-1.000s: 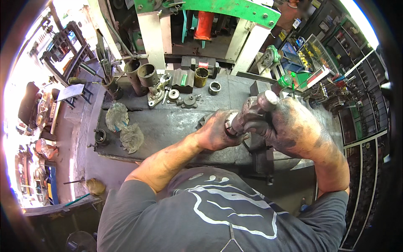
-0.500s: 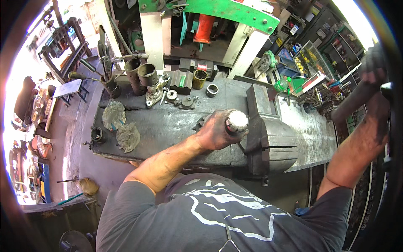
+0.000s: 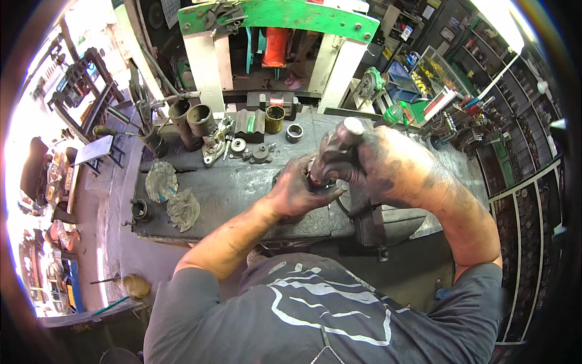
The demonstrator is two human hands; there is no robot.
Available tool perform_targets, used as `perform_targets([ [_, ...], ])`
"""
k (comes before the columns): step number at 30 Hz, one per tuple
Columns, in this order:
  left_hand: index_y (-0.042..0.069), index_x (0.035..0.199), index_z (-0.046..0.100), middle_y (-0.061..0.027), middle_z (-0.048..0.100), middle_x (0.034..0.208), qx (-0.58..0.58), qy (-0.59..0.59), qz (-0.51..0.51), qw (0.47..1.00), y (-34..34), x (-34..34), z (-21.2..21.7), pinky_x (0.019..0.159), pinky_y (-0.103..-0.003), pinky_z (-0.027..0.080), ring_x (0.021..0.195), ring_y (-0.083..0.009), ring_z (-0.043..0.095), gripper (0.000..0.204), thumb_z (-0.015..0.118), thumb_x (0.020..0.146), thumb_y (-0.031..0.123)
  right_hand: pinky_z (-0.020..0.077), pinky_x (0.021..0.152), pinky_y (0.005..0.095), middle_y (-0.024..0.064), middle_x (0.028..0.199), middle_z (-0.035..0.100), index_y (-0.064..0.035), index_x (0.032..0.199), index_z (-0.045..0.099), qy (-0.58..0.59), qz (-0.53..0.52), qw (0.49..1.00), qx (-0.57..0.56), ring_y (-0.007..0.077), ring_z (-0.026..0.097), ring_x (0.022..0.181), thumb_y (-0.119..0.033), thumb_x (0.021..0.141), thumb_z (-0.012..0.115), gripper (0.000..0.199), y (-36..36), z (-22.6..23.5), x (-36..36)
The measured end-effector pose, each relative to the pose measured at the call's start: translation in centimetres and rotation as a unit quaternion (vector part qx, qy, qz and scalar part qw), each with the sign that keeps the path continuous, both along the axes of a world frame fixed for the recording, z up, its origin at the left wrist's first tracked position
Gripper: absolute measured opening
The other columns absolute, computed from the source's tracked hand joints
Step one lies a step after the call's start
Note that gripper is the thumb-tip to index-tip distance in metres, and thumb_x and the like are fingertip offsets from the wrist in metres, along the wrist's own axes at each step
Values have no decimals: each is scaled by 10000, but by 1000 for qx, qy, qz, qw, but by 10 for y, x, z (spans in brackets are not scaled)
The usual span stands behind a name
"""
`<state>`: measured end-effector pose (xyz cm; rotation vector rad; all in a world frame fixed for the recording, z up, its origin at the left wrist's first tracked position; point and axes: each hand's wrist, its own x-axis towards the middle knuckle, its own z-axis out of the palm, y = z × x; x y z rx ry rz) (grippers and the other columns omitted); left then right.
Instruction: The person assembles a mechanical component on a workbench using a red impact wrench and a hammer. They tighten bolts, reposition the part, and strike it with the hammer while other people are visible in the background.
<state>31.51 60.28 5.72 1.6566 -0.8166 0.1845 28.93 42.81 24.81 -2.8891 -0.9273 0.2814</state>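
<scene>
Over the bench (image 3: 236,194), my left hand (image 3: 295,189) is closed round a dark metal part, mostly hidden by the fingers. Its thumb points right, blackened with grease. My right hand (image 3: 357,167) is directly beside and above it, wrapped round a thick dark metal bar (image 3: 341,137) with a bright, worn round end. The bar's lower end goes down toward the left hand's grip; whether they touch is hidden. Just right of both hands, partly covered by my right forearm, stands a large bench vise (image 3: 388,227).
Two greasy rags (image 3: 183,204) lie on the left of the bench. Along its back stand metal cylinders (image 3: 200,121), a metal ring (image 3: 294,133), a block (image 3: 250,126) and small machine parts (image 3: 260,154). A green-topped press frame (image 3: 285,15) rises behind. Shelves (image 3: 521,242) line the right.
My right hand has swung in from far right with the bar, down to my left hand. My left hand has shifted slightly left, and the view has turned a little.
</scene>
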Motion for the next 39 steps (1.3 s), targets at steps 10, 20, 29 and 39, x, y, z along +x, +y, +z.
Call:
perform_targets([
  [10, 52, 1174, 697, -193, 747, 1075, 60, -12, 185, 981, -17, -29, -16, 836, -444, 579, 931, -412, 720, 382, 836, 832, 147, 601, 814, 474, 137, 1041, 752, -121, 1172, 719, 33, -19, 994, -107, 385, 742, 946, -354, 983, 768, 303, 4, 14, -3],
  [20, 27, 1087, 682, -91, 717, 918, 26, 99, 175, 979, -13, -23, -15, 776, -380, 568, 820, -160, 658, 370, 900, 871, 235, 575, 923, 524, 224, 1108, 766, -38, 1164, 728, -23, 18, 972, 233, 393, 752, 1029, -397, 1041, 650, 387, -88, -42, 66],
  [29, 24, 1338, 586, -86, 702, 1122, -426, 364, 23, 828, -35, -37, -52, 1002, -360, 539, 1070, -238, 682, 478, 846, 956, 145, 572, 1006, 526, 241, 1224, 750, 4, 1150, 754, -31, -340, 940, -7, 430, 716, 1156, -99, 960, 612, 258, -241, -315, 227],
  [39, 57, 1388, 552, -195, 685, 1208, -25, 54, 179, 982, -18, -54, -26, 987, -469, 539, 1106, -384, 667, 591, 851, 949, 316, 550, 1056, 438, 222, 1404, 698, -21, 1478, 618, 30, -183, 947, 263, 338, 710, 1228, -266, 962, 791, 597, -142, -197, 153],
])
